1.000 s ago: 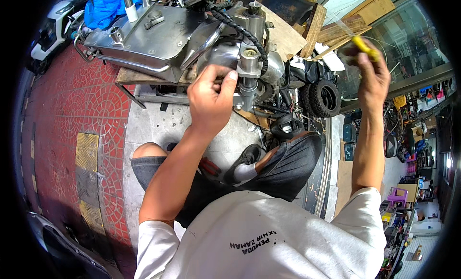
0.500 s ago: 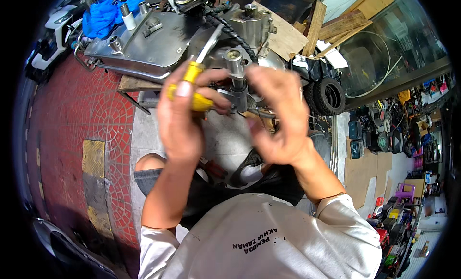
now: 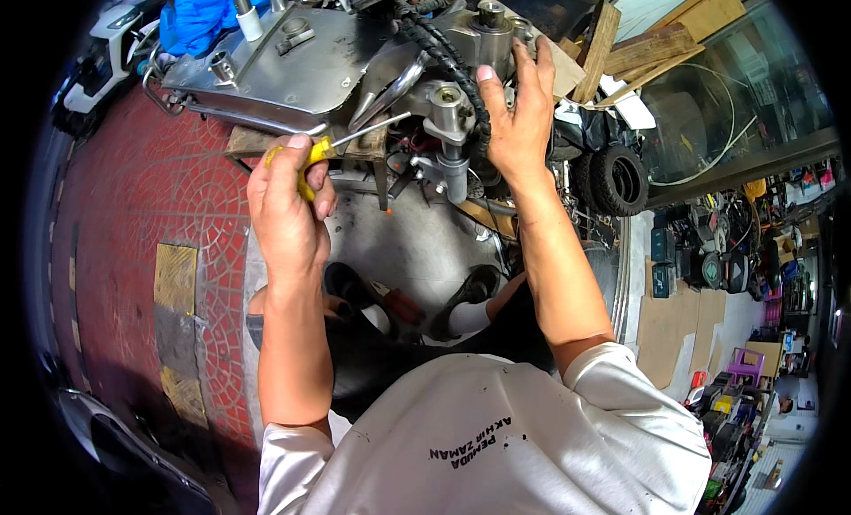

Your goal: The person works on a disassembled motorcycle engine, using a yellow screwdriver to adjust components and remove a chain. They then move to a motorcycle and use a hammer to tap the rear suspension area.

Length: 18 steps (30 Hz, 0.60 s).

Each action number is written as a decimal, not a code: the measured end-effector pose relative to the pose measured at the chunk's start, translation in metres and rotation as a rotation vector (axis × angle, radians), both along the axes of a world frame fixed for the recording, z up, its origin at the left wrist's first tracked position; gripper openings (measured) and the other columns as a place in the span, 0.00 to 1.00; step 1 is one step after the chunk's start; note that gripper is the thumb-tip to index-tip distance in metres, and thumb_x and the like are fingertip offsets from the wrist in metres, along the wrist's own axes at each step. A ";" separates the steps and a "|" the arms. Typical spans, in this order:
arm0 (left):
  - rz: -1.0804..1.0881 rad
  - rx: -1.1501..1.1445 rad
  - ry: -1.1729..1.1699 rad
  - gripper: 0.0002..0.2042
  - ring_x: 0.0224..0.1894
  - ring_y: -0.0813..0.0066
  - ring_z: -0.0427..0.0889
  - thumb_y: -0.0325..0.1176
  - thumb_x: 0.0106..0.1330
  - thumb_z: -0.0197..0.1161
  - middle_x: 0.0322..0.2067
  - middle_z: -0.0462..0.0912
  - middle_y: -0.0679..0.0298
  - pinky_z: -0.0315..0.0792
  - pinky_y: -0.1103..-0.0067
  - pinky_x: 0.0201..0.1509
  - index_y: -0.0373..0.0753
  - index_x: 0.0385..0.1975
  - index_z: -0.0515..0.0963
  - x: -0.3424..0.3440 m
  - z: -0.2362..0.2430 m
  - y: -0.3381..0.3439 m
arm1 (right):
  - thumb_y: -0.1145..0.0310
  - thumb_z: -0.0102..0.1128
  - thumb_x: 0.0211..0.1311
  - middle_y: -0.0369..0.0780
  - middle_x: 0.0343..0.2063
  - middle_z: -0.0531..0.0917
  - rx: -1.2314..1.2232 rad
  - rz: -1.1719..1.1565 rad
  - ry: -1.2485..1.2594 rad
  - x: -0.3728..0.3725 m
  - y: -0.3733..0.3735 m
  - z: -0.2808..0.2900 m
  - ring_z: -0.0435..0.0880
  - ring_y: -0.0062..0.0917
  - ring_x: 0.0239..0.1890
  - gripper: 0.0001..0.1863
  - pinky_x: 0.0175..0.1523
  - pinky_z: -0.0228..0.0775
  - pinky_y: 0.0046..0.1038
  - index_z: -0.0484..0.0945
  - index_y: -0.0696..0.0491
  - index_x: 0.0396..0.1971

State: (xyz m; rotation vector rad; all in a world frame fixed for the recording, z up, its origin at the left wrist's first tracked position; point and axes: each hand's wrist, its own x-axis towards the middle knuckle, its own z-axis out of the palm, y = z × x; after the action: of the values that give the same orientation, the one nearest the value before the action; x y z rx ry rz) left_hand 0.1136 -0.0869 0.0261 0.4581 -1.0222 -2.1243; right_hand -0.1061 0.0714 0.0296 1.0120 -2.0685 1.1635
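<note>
In my left hand is a yellow-handled screwdriver, its thin metal shaft angled up to the right. The fingers are curled round the handle. My right hand is raised with fingers spread and holds nothing. It reaches over the metal machine part at the far side; whether the fingertips touch it I cannot tell. Between my hands stands an upright metal tube clamp, with a black wrapped cable running behind it. The shaft tip is left of this clamp, apart from it.
A flat silver metal case lies on a low wooden bench at the far left, with a blue plastic bag. Wooden boards and small black tyres are at the right. Red-handled pliers lie between my feet.
My hands have moved apart. The left went left and lower with the screwdriver, whose shaft now tilts more toward the right; the right hand rose to the machine part.
</note>
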 end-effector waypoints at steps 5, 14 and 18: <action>-0.069 -0.103 -0.093 0.11 0.17 0.81 0.64 0.39 0.76 0.59 0.23 0.72 0.67 0.59 0.82 0.20 0.39 0.35 0.73 -0.014 -0.003 0.012 | 0.63 0.61 0.60 0.62 0.68 0.71 -0.062 0.300 -0.076 -0.047 0.019 0.001 0.72 0.52 0.70 0.29 0.73 0.63 0.40 0.77 0.63 0.60; -0.092 -0.271 -0.014 0.13 0.22 0.81 0.69 0.40 0.73 0.60 0.25 0.75 0.66 0.63 0.82 0.27 0.34 0.40 0.79 -0.040 -0.018 0.043 | 0.64 0.58 0.58 0.54 0.67 0.75 0.007 0.611 -0.213 -0.081 0.026 0.008 0.73 0.41 0.70 0.28 0.75 0.58 0.35 0.79 0.66 0.56; -0.111 -0.309 -0.006 0.13 0.24 0.81 0.69 0.39 0.74 0.60 0.26 0.75 0.67 0.64 0.82 0.29 0.33 0.41 0.79 -0.043 -0.021 0.048 | 0.64 0.57 0.57 0.54 0.67 0.75 -0.012 0.615 -0.224 -0.081 0.025 0.007 0.72 0.40 0.70 0.28 0.75 0.58 0.35 0.80 0.65 0.56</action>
State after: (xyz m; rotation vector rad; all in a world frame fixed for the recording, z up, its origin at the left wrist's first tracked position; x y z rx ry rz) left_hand 0.0706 -0.0387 0.0055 0.2619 -1.3795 -2.0116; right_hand -0.1868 0.0968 0.0363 1.6460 -1.9609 1.6459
